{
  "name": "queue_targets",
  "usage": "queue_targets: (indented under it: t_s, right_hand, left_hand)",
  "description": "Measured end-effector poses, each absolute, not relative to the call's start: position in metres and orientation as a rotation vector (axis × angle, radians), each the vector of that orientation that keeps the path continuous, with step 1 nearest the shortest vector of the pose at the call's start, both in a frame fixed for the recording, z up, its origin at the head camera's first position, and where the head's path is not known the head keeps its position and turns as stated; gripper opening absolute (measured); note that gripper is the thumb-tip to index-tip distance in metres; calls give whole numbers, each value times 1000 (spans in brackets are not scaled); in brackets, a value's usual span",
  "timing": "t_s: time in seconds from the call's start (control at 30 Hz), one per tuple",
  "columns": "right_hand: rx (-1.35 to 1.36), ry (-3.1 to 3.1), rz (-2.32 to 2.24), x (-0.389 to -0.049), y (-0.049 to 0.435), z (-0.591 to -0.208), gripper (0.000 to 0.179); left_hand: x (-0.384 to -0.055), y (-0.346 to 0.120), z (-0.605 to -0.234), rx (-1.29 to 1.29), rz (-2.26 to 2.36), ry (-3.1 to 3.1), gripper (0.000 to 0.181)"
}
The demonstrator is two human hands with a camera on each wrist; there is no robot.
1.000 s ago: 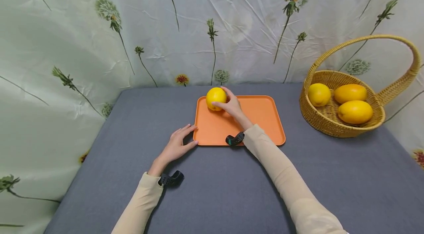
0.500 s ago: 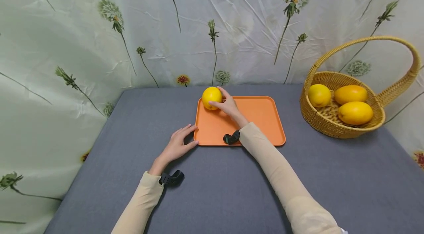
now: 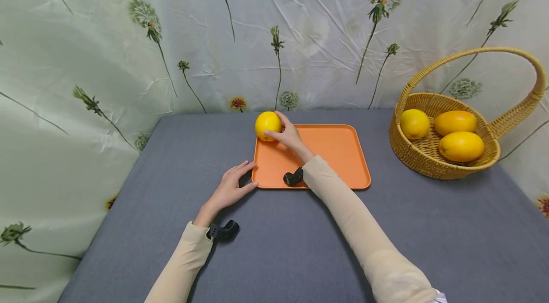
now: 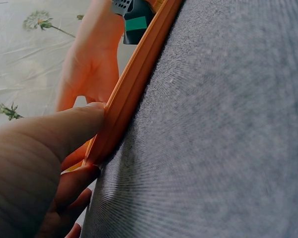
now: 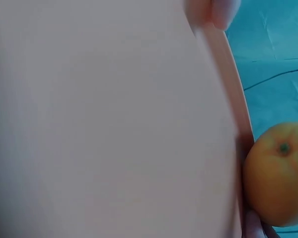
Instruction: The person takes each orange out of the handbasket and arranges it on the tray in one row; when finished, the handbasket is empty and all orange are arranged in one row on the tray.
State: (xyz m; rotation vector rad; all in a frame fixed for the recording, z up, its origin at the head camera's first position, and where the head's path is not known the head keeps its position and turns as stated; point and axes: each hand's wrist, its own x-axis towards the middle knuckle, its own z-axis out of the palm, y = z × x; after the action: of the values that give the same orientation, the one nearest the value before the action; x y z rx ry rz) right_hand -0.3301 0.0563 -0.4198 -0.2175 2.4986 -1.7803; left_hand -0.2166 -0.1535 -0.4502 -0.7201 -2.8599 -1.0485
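The right hand [image 3: 288, 135], with the glossy yellow round fruit [image 3: 267, 126] in its grasp, has shifted left along the far side of the shallow orange rectangular tray [image 3: 317, 162]; the left hand [image 3: 230, 187] looks unmoved. Fruit now sits at the tray's far-left corner, overlapping the rim in the head view. Cannot tell whether it rests on the tray or hangs just above it.

Right hand: thumb and fingers curved round the fruit's right side, pinching it. Left hand: fingers spread and fairly straight, thumb and fingertips against the tray's left edge near the close corner.

Off to the right, a tan woven wicker basket [image 3: 429, 165] with a tall hoop handle holds a round yellow fruit [image 3: 414, 124] and two oblong orange-yellow fruits [image 3: 461, 146]. Basket and tray both stand on the dark grey cloth-covered table [image 3: 274, 255].

Step in hand looks like settling the fruit in that corner. To do it well: keep it inside the rim, lower it gently, let it stop rolling before the fingers part. Left fingertips should brace the tray lightly without tipping it. Likely risk: a round fruit on a low rim could roll over the edge.
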Motion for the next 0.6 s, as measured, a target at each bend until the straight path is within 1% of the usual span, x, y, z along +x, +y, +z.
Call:
queue_targets:
  t_s: [0.33,0.6]
  right_hand:
    - [-202,2514,-1756,-335,51,-420,77]
    - [-292,2545,-1652,-335,56,-418,81]
  left_hand:
    - [-215,-153,-448,-713,-1061,-2864,54]
    - [-216,-153,-448,-717,-1069,-2856,54]
